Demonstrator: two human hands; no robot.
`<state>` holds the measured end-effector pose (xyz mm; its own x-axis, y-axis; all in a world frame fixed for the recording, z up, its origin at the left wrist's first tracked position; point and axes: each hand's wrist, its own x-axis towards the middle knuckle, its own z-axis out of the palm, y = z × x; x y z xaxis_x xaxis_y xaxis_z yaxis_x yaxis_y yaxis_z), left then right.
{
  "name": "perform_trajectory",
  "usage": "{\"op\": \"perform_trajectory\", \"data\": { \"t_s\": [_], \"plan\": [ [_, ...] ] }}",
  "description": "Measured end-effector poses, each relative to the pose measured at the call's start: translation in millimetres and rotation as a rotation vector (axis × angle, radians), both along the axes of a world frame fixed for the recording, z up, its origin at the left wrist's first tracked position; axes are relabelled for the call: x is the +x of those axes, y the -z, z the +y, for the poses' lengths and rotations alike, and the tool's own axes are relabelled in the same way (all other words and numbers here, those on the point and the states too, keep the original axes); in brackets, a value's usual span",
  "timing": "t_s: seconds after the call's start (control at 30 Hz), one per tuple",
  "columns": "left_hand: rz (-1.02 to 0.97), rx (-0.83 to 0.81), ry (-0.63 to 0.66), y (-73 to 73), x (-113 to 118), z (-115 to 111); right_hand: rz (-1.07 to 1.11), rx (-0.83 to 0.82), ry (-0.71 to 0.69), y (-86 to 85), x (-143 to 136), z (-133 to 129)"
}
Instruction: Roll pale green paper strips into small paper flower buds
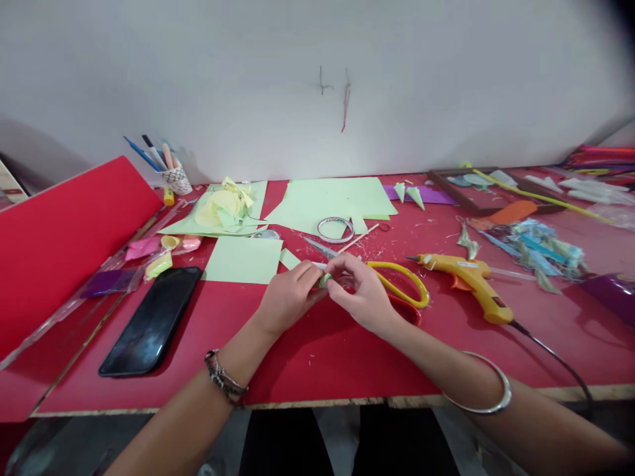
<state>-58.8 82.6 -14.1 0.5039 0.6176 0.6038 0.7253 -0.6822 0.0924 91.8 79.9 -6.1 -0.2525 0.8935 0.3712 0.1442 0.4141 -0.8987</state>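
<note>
My left hand (292, 297) and my right hand (364, 294) meet over the middle of the red table. Between their fingertips they pinch a small piece of green paper (325, 280), mostly hidden by the fingers. Scissors with yellow and red handles (421, 291) lie behind and beside my right hand, their blades pointing away to the left. A roll of tape (336, 229) rests on pale green sheets (327, 198) beyond the hands. Two small green paper cones (415, 196) lie farther back on a purple strip (439, 196).
A yellow glue gun (469, 277) lies at right with its cord over the front edge. At left are a black phone (151, 322), a red board (74, 244) and a pen cup (177, 178). Paper scraps (225, 206) and blue tassels (540, 244) lie farther back.
</note>
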Motion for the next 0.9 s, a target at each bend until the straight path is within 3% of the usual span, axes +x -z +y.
{"op": "perform_trajectory", "data": {
  "t_s": [0.2, 0.37, 0.9],
  "plan": [
    [0.025, -0.022, -0.017, -0.3, 1.1, -1.0, -0.027, -0.004, 0.027, -0.8, -0.8, -0.6],
    [-0.025, -0.054, 0.000, -0.2, 1.1, -0.5, -0.018, 0.011, -0.034, 0.1, 0.4, 1.0],
    [-0.123, -0.121, 0.066, 0.0, -0.3, 4.2, 0.204, -0.201, -0.183, 2.5, 2.1, 7.4]
  ]
}}
